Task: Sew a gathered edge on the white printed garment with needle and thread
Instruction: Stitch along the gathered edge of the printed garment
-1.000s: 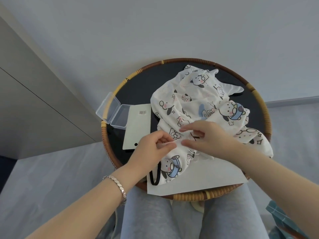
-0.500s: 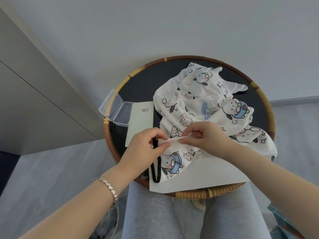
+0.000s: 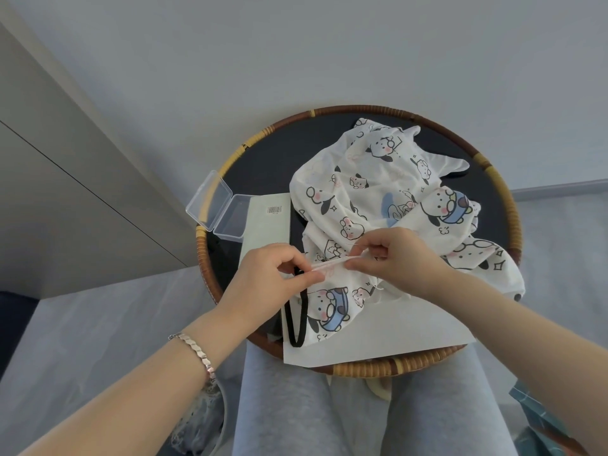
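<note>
Over tray [image 3: 514,222] | left hand [image 3: 266,279] grip pinched on garment [image 3: 371,179] fold | right hand [image 3: 399,260] grip pinched likewise

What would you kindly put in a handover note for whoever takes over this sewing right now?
Left hand: pinches the folded edge of the white printed garment.
Right hand: pinches the same edge beside it; needle and thread too fine to confirm.
Garment lies heaped on the wicker tray, over a white sheet; open clear box at the tray's left.
Done: edge folded. Left: no gathers or stitches visible, so likely most of the sewing.
</note>
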A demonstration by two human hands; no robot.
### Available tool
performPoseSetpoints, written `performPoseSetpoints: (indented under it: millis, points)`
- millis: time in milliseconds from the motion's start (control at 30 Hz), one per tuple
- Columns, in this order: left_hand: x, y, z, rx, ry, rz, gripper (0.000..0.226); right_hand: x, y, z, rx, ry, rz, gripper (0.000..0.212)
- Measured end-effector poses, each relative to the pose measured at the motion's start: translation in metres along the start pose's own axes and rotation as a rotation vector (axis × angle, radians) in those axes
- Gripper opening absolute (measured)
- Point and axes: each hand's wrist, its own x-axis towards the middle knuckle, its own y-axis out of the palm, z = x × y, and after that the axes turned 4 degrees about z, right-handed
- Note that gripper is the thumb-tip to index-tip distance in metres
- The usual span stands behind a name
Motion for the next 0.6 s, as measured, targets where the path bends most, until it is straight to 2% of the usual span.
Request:
performPoseSetpoints:
  millis: [200,300,467,600]
  points:
    - [0.001,-0.004,-0.001,-0.115,-0.144,-0.024,0.009,0.0,-0.002,0.0,0.005,0.013,-0.003,0.012]
    - [0.002,-0.006,0.0,-0.073,-0.121,-0.023,0.012,-0.001,-0.002,0.001,0.028,0.021,0.013,0.016]
    - [0.01,-0.005,-0.005,-0.06,-0.125,0.151,0.022,-0.001,0.0,0.004,0.042,0.023,0.019,0.017]
    - [0.014,0.004,-0.012,-0.022,-0.101,0.257,0.013,-0.002,0.001,0.007,0.049,0.012,0.033,0.017]
